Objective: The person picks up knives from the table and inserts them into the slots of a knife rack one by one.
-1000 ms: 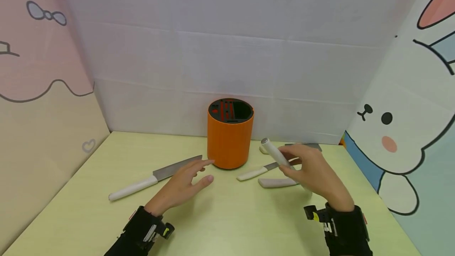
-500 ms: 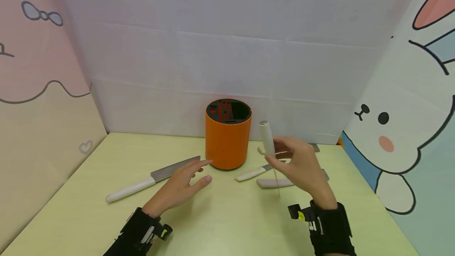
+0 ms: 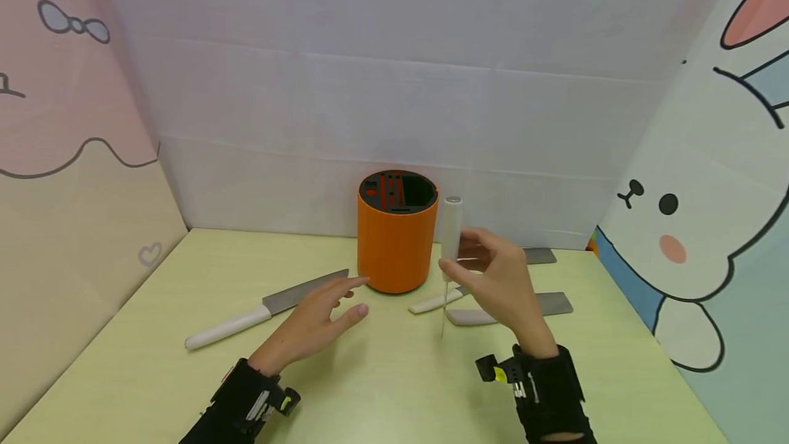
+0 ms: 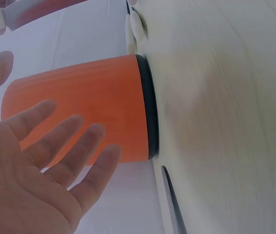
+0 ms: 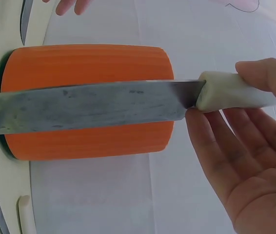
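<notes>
My right hand (image 3: 496, 279) pinches the white handle of a knife (image 3: 451, 231) held upright, its blade pointing down. In the right wrist view the wide steel blade (image 5: 89, 107) crosses in front of an orange knife block (image 3: 394, 252). This round block stands near the back wall, with a black slotted top (image 3: 399, 192). Fingers spread and relaxed, my left hand (image 3: 317, 321) is held at the block's left, empty. Behind that hand lies a large white-handled knife (image 3: 237, 326), its tip partly covered by the fingers.
Right of the block lie a small white-handled knife (image 3: 431, 303), a broad-bladed knife (image 3: 553, 303) and another blade (image 3: 539, 255) at the back, partly hidden by my right hand. A white wall sheet (image 3: 308, 115) borders the table (image 3: 382, 389) behind; printed panels stand at both sides.
My right hand has moved left toward the block and turned the knife from tilted to upright. The broad-bladed knife on the table has come into fuller view. My left hand stays put.
</notes>
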Demonstrator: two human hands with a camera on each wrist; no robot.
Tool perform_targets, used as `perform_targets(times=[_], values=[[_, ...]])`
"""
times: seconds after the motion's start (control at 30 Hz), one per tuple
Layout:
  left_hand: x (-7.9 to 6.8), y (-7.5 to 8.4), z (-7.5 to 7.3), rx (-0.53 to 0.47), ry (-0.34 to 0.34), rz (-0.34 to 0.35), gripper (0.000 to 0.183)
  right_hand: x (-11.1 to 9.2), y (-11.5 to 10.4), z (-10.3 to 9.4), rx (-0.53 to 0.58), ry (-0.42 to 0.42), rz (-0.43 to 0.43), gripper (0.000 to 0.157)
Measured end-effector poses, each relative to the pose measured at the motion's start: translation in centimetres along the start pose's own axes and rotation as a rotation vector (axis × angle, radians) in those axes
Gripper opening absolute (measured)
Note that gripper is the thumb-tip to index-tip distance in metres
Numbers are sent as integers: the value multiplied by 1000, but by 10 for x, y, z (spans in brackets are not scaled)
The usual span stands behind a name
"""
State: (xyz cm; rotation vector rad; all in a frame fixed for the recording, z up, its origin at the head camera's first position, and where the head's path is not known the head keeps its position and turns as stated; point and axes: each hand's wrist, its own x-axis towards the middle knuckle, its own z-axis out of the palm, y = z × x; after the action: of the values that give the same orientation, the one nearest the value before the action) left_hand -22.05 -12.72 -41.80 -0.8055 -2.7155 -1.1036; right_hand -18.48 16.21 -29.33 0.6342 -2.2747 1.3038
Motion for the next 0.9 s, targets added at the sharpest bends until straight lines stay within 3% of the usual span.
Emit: perform_targets(times=[0.4,0.9], values=[[-1,3,0,-29,-8,10,54,0,-2,10,122,8,26,34],[0,3,-1,-4,-8,8,55,-1,-2,13,166,4,42,34]])
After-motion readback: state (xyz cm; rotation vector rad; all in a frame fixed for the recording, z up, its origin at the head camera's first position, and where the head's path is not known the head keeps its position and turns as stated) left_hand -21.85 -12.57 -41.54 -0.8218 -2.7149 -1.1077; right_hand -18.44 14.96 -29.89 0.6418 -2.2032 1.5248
